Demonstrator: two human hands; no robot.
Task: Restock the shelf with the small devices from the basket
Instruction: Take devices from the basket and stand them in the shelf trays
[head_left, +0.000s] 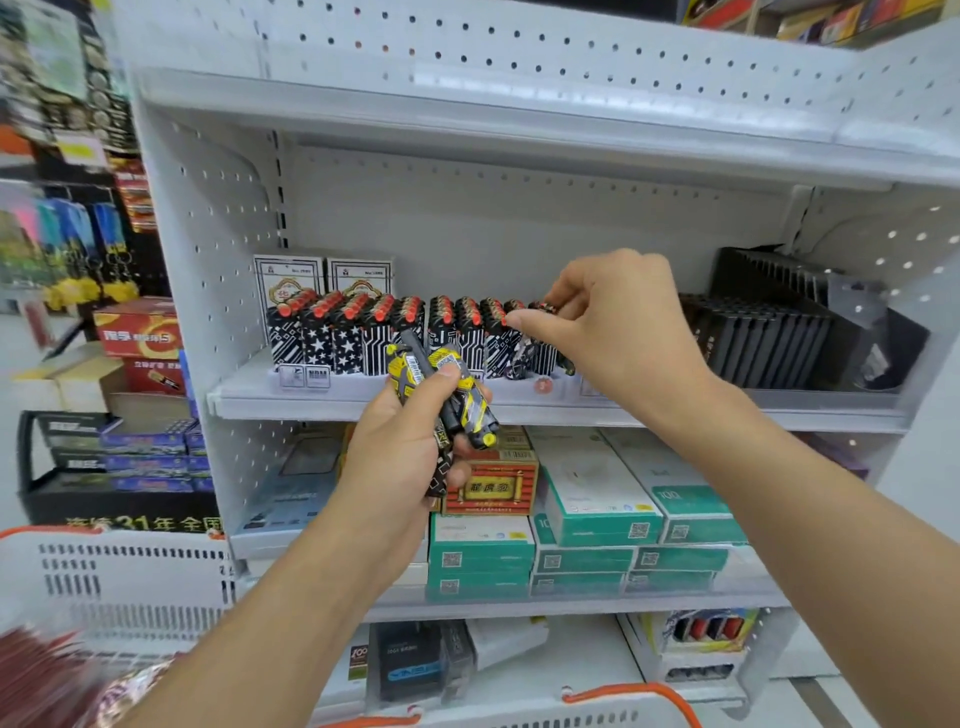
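On the middle white metal shelf (519, 402) of the pegboard-backed rack stands a row of small black-and-white patterned devices with red tops (405, 335), packed side by side. At the right end of that row the person's right hand (618, 332) reaches in, thumb and fingertips pinched together on the top of one dark patterned device (540, 332), which is touching the shelf board beside its neighbours. Just in front of the shelf edge, the left hand (400, 457) is clamped around a bunch of yellow-and-black patterned devices (447, 395), held tilted with their ends pointing up and right. Low at the left sits a white slotted plastic basket with an orange rim (130, 577). Green-and-white boxes (587, 519) are stacked on the shelf below.
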